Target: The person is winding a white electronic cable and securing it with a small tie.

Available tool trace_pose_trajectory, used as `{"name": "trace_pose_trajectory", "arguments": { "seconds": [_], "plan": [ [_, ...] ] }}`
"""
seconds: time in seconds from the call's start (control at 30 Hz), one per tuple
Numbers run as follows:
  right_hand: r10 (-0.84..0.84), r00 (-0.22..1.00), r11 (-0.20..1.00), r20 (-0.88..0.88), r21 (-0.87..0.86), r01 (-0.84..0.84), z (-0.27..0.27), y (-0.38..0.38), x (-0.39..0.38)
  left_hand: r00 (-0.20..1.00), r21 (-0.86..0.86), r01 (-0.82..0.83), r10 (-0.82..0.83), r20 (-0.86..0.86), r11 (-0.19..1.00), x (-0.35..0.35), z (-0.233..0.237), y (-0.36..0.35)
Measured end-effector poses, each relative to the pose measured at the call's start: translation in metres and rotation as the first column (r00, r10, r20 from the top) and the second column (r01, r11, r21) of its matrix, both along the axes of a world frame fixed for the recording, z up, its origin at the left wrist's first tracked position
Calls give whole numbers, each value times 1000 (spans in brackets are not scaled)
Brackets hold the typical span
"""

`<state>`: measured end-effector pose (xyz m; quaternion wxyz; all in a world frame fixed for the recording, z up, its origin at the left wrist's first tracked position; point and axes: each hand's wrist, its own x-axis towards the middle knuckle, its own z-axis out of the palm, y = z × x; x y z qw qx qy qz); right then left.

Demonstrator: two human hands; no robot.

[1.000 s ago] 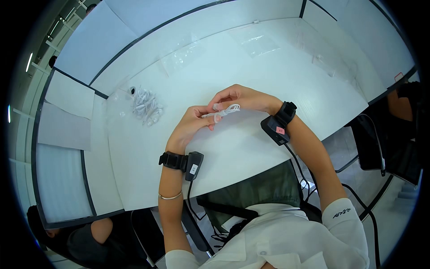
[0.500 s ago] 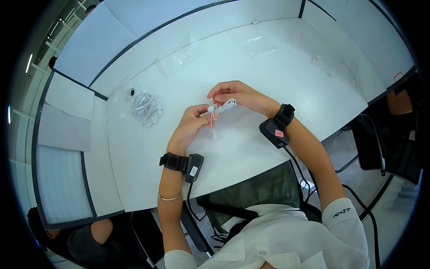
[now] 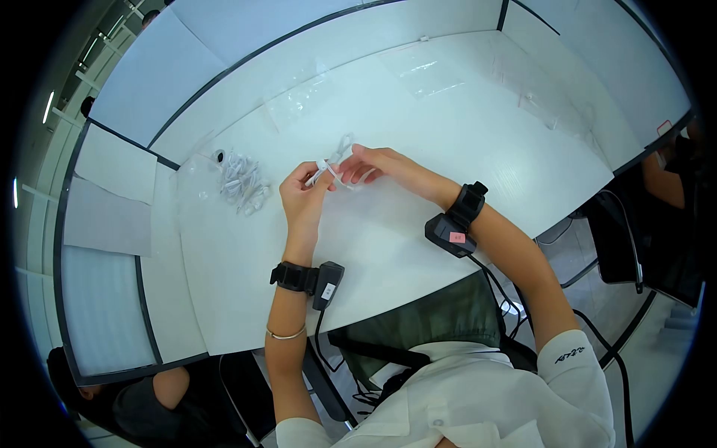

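Observation:
White earphones with a coiled cable [image 3: 343, 149] are up off the white table, between my two hands. My left hand [image 3: 305, 187] is closed on the earphone end, with a white bud at its thumb and fingertips. My right hand [image 3: 373, 164] is beside it on the right; its fingers are bent near the thin cable, and whether they grip it is hard to make out. A pile of white earphones and cables [image 3: 243, 181] lies to the left of my left hand.
Clear plastic bags lie at the table's back left [image 3: 299, 101], back middle [image 3: 432, 75] and right [image 3: 541, 112]. A small black-ended roll [image 3: 219, 156] is beside the pile. Low partitions [image 3: 261, 75] border the white table [image 3: 463, 134]. Other people sit at lower left and far right.
Both hands have moved left with the earphones. The coiled cable has swung from the right of my left hand to above and between the hands, pointing away from me.

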<state>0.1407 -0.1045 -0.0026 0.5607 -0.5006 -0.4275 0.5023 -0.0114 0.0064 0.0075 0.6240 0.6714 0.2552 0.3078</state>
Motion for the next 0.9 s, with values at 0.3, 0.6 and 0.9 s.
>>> {"name": "trace_pose_trajectory", "arguments": {
  "seconds": [0.3, 0.6, 0.9],
  "plan": [
    [-548, 763, 821, 343, 397, 411, 7, -2, -13, 999, 18, -47, 47, 1, 999, 2, 0, -4],
    [-92, 921, 980, 379, 199, 16, 1, -5, -20, 989, -168, 31, -6, 148, 985, 0, -8, -1],
    [-20, 944, 983, 331, 178, -42, -4, -2, -19, 995, -163, -3, 20, 103, 987, 0, -8, -1]
  ]
}}
